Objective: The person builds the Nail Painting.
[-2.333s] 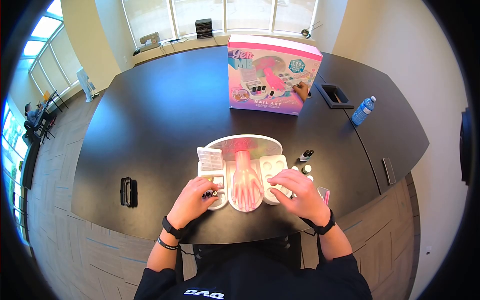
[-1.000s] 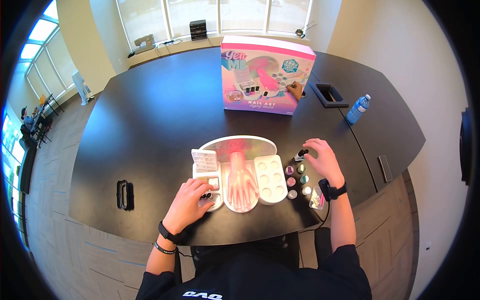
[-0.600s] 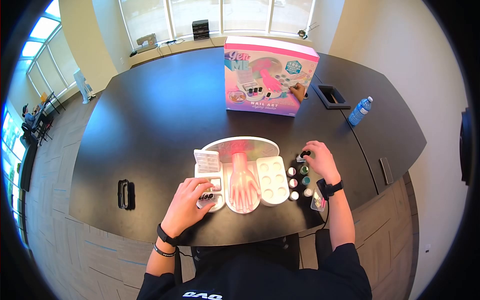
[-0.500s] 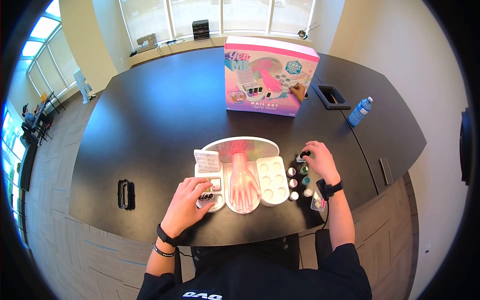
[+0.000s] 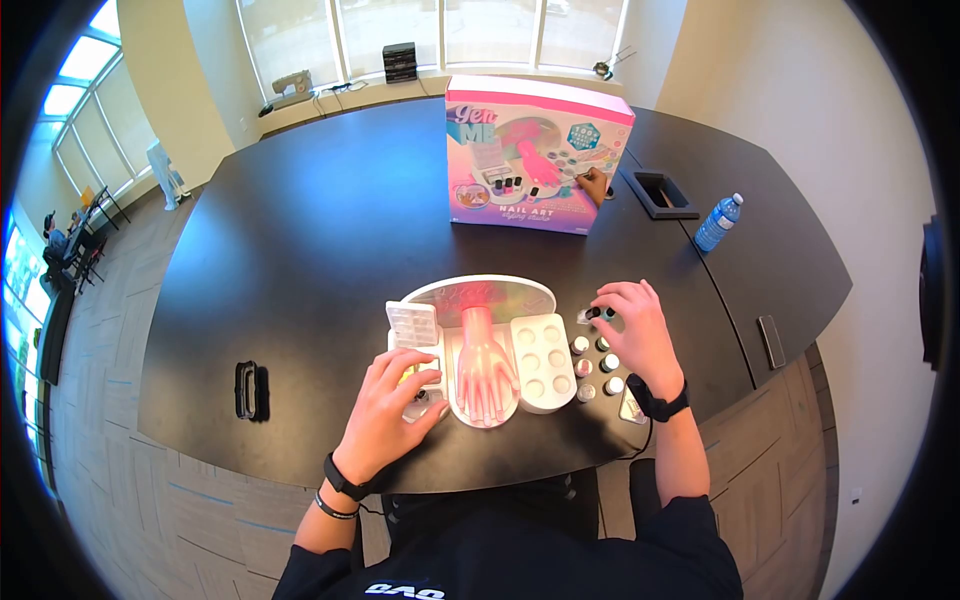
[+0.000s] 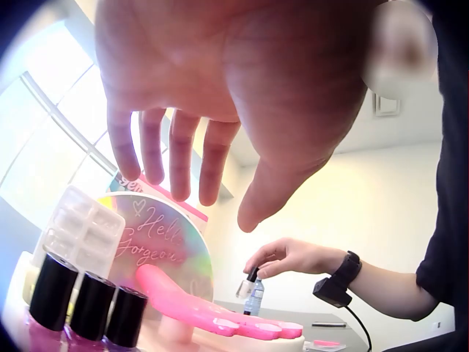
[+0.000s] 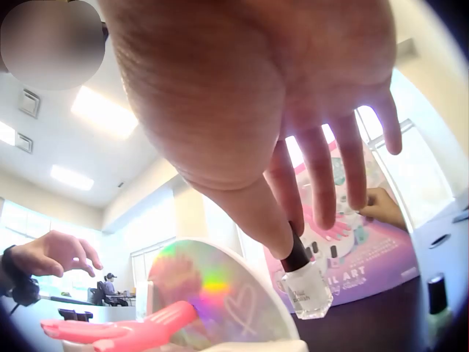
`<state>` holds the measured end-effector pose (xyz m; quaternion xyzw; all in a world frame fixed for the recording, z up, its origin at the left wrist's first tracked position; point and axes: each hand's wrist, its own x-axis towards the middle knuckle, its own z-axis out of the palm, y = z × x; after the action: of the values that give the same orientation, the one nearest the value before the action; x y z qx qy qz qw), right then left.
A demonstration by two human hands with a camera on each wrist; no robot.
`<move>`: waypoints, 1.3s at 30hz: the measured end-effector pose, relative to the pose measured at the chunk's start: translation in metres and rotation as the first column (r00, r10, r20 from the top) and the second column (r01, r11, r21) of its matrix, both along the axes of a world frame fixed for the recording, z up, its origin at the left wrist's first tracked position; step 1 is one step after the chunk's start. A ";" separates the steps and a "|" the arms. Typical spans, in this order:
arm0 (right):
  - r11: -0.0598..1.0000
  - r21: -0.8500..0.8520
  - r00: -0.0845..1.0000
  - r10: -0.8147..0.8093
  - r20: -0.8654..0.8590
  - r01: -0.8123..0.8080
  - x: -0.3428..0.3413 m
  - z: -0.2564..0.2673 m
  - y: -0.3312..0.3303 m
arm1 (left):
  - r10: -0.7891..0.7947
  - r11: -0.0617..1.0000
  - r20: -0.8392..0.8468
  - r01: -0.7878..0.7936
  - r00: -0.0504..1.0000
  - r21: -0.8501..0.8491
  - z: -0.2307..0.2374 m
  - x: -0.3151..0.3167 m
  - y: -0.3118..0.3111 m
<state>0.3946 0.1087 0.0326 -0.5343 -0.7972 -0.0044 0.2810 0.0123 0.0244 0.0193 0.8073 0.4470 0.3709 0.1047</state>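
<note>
In the head view the right hand is right of the white stand. The right wrist view shows its thumb and finger pinching the black cap of a clear polish bottle, lifted off the table. The left hand hovers over the stand's left tray with fingers spread, holding nothing. Below it in the left wrist view stand several black-capped polish bottles. Between the two hands, the pink model hand lies palm down on the stand, in front of the iridescent round panel.
Several small jars stand right of the six-well white tray. A clear case lies partly under the right wrist. Farther back are the product box, a water bottle and a phone. A black object lies left.
The right hand has taken hold of a bottle from beyond the jars and moved slightly left with it. The left hand has lifted off the bottles in the left tray, its fingers wider apart.
</note>
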 end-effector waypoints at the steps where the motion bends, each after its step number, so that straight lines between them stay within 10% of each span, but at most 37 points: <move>1: 0.999 0.002 0.999 0.037 -0.011 -0.037 -0.005 0.006 -0.005 | -0.013 1.000 0.012 0.013 1.000 0.010 -0.001 0.003 0.000; 20: 0.843 -0.073 0.838 0.513 -0.187 -0.533 -0.092 0.034 -0.058 | -0.186 0.981 0.183 0.194 0.965 -0.027 0.006 0.039 -0.001; 39: 0.870 -0.044 0.847 0.464 -0.259 -0.490 -0.092 0.023 -0.056 | -0.038 0.991 0.172 0.060 0.984 -0.123 -0.001 0.011 0.004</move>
<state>0.3027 0.0525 0.0552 -0.3303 -0.8639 0.1735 0.3382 0.0238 0.0286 0.0187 0.7753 0.4392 0.4061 0.2026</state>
